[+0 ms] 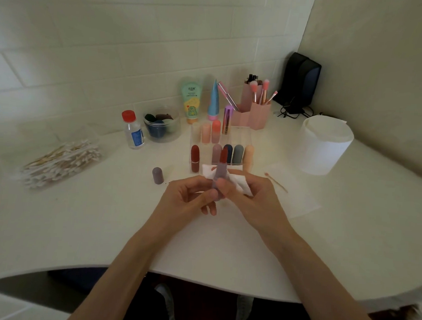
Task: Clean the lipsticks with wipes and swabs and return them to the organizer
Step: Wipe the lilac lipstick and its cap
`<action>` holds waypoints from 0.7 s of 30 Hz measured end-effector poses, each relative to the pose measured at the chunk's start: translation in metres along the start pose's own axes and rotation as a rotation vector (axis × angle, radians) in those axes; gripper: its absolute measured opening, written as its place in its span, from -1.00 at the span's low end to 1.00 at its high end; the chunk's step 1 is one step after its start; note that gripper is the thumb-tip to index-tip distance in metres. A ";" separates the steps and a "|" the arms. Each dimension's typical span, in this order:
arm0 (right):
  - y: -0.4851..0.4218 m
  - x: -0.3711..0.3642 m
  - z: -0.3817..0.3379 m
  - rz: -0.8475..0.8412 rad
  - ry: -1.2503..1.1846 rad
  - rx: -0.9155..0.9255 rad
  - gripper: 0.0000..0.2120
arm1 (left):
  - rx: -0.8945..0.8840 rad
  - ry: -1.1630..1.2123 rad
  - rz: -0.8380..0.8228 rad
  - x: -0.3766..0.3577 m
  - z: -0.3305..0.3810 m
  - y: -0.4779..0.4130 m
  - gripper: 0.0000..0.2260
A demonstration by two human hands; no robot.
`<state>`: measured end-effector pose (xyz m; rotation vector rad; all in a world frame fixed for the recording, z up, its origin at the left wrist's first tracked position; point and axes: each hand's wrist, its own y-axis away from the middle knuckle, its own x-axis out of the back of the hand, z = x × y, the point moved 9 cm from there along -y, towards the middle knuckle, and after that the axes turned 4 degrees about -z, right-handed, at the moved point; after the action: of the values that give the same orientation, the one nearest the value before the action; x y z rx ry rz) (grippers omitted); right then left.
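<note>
An uncapped mauve lipstick (220, 172) with a dark red tip stands upright between my hands, just above the table. My left hand (191, 197) grips its base. My right hand (249, 193) holds a white wipe (238, 181) against the tube, with the thumb on the tube's front. The lipstick's mauve cap (157, 175) stands on the table to the left. Behind the hands is the clear organizer (242, 139) with several lipsticks in two rows. A dark red lipstick (195, 158) stands at its front left corner. A used swab (275, 182) lies to the right.
A heap of cotton swabs (62, 163) lies at the left. A red-capped bottle (133, 129), a jar of sponges (162, 125), two tubes, pink brush holders (253, 111) and a white roll of wipes (324, 145) stand along the back. A white sheet (297, 197) lies at the right.
</note>
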<state>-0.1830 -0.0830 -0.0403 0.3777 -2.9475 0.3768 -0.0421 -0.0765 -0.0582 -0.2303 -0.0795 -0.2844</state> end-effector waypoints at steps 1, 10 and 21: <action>0.001 0.000 -0.002 -0.009 -0.012 0.022 -0.77 | -0.006 -0.006 -0.020 -0.002 -0.001 0.000 -0.80; -0.004 -0.006 0.024 -0.055 -0.410 -0.246 -0.45 | 0.063 0.162 -0.046 -0.001 -0.004 0.002 -0.69; 0.003 -0.007 0.017 -0.269 -0.358 -0.202 -0.68 | 0.112 0.262 -0.276 -0.019 -0.013 0.007 -0.73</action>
<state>-0.1787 -0.0829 -0.0587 0.8825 -3.1689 -0.0279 -0.0572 -0.0677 -0.0749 -0.0689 0.1336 -0.5804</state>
